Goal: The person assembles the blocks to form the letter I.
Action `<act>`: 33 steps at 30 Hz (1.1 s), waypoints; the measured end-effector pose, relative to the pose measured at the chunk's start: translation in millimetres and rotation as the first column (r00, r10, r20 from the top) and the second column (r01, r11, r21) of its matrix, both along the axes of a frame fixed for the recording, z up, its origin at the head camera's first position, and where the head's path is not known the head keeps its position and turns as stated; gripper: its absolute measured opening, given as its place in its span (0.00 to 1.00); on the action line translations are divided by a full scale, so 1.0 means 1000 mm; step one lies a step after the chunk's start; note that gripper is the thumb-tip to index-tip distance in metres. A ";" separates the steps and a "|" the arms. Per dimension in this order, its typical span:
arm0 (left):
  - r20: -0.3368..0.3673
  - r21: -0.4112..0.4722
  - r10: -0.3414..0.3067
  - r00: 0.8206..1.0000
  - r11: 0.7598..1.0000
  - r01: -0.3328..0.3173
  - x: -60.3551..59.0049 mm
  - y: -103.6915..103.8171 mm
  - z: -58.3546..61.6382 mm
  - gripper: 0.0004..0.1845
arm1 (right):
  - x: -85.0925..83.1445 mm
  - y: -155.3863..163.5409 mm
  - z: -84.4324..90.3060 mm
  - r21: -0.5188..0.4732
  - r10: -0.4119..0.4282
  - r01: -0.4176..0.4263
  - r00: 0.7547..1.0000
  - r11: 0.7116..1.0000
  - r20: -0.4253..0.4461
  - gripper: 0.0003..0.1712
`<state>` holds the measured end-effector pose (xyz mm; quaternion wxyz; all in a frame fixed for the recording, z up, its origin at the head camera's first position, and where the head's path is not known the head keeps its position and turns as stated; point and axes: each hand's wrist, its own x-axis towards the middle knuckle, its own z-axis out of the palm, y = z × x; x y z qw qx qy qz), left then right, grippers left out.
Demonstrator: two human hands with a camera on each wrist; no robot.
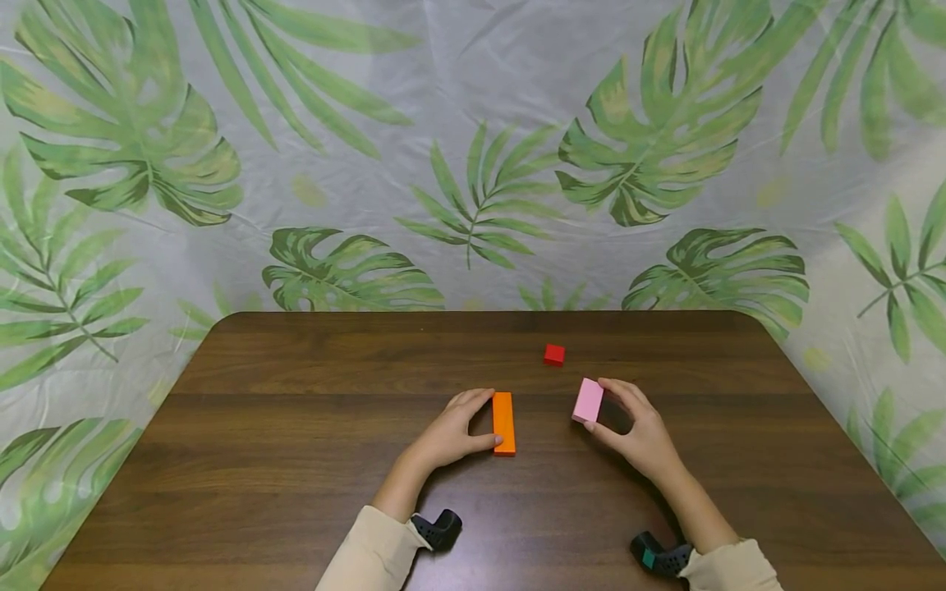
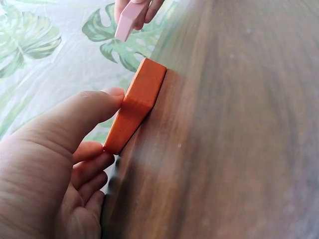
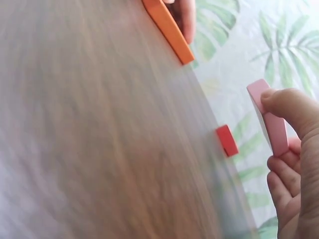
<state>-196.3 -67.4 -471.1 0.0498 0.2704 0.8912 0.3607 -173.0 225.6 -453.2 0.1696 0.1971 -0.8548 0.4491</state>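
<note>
A long orange block (image 1: 503, 423) (image 2: 137, 107) (image 3: 167, 27) stands on its narrow edge on the brown table (image 1: 296, 460). My left hand (image 1: 482, 420) (image 2: 94, 130) pinches it between thumb and fingers. A pink block (image 1: 588, 400) (image 2: 128, 20) (image 3: 269, 119) to the right is tilted, and my right hand (image 1: 608, 406) (image 3: 291, 135) grips it with the thumb on its near end and fingers behind. A small red cube (image 1: 553, 355) (image 3: 227, 140) lies on the table beyond both blocks, touched by neither hand.
A leaf-print cloth (image 1: 473, 164) hangs behind the table and down its sides. Black wrist cameras (image 1: 439, 528) (image 1: 658, 556) sit at both cuffs near the front edge.
</note>
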 end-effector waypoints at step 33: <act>-0.008 0.018 -0.004 1.000 1.000 0.004 0.000 0.000 0.000 0.39 | 0.017 -0.033 -0.013 0.127 0.186 -0.184 0.983 0.975 -0.002 0.38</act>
